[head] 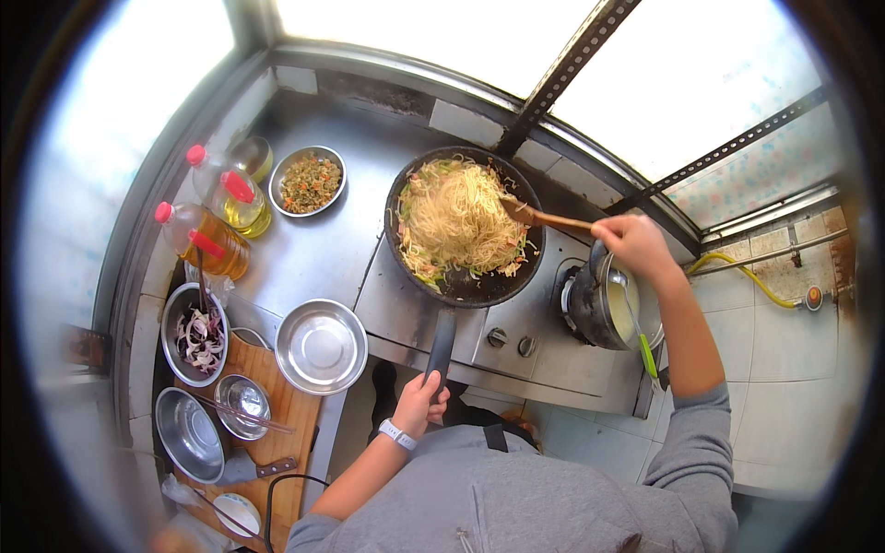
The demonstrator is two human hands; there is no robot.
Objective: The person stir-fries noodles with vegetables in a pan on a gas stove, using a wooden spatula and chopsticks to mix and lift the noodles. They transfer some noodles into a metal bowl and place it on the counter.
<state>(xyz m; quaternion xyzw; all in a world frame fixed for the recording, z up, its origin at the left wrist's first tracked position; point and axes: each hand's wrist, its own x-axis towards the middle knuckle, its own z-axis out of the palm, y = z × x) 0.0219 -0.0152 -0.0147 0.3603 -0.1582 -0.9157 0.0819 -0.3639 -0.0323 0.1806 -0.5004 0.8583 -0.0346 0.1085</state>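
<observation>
My left hand is closed around the dark handle of a black frying pan on the stove. Noodles with green and pink bits are heaped in the pan. My right hand grips the end of a wooden spatula, whose blade touches the noodles at the right side of the pan. Just below my right hand, a dark pot with pale liquid stands tilted on the right burner. A metal ladle with a green handle rests in it.
On the left stand oil bottles, a plate of chopped food and an empty metal plate. A bowl of sliced onion, metal bowls, chopsticks and a cleaver sit around a wooden cutting board. Windows border the stove.
</observation>
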